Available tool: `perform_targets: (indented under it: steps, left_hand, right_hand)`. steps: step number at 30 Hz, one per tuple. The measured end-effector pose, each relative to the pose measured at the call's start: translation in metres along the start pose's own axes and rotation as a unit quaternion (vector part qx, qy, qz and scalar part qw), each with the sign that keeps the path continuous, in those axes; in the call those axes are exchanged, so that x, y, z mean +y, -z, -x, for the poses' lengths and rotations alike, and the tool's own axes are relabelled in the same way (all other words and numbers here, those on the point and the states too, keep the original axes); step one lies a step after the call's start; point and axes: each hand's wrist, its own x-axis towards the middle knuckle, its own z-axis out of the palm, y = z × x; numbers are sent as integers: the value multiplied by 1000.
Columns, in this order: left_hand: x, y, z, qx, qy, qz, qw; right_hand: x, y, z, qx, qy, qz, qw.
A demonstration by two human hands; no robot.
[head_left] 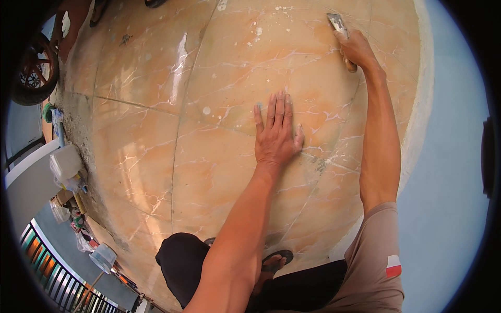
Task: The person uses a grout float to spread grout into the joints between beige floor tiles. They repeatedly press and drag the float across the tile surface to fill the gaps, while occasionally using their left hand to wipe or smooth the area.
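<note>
right hand (357, 48) is gripping a scraper (337, 23); left hand (276, 138) is lying outspread on tiles (224, 177); a whitish tub (66, 160) is sitting leftward, contents unclear.

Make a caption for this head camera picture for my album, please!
Left hand spread on the orange floor tiles, right hand gripping a scraper.

The floor (219, 172) beneath you is peach and orange, veined and spotted white; the wall (449, 130) is pale blue. Your scraper (339, 26) has a grey blade (335, 21) and brown handle (350, 66). Your tan sleeve (373, 240) bears a white-and-red patch (393, 267), your trousers (308, 281) black.
</note>
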Motion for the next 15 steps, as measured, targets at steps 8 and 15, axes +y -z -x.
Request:
perform_targets:
  steps: [8,15]
  left_hand:
    - [-5,1,3,5,3,-8,1000]
    - [-4,-3,2,6,2,-18,1000]
  right_hand:
    - [61,54,83,-195,-77,-40,977]
    - [52,85,16,-144,2,204,968]
